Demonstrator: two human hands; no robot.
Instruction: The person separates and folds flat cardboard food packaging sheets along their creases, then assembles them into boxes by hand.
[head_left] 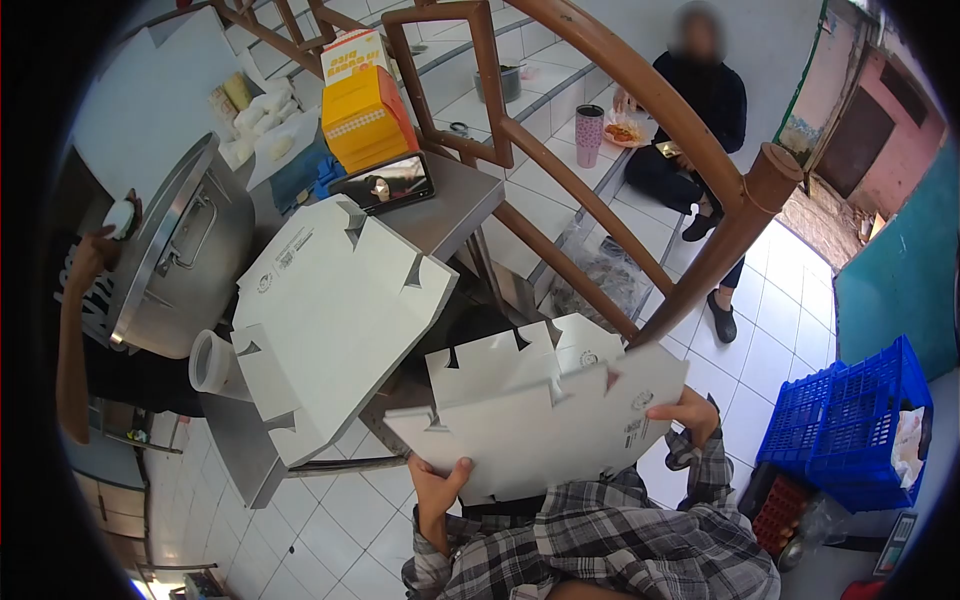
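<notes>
A white cardboard box (540, 435), partly folded with notched side flaps, is tilted in front of my plaid-sleeved body. My left hand (437, 488) grips its lower left edge, the thumb lying on the near panel. At the opposite end, my right hand (690, 412) is closed on the right edge beside small printed marks. Behind the box's near panel, further flaps stand up. To the left lies a stack of flat white cardboard blanks (345, 310) with notched edges and a printed logo, resting over the metal table.
A large metal pot (185, 245), a plastic tub (212, 362), a phone (385, 183) and yellow boxes (362, 115) surround the metal table (455, 205). A brown railing (590, 215) runs ahead. One person (700, 100) sits on the steps; another's arm (75, 330) shows left. Blue crates (850, 415) stand right.
</notes>
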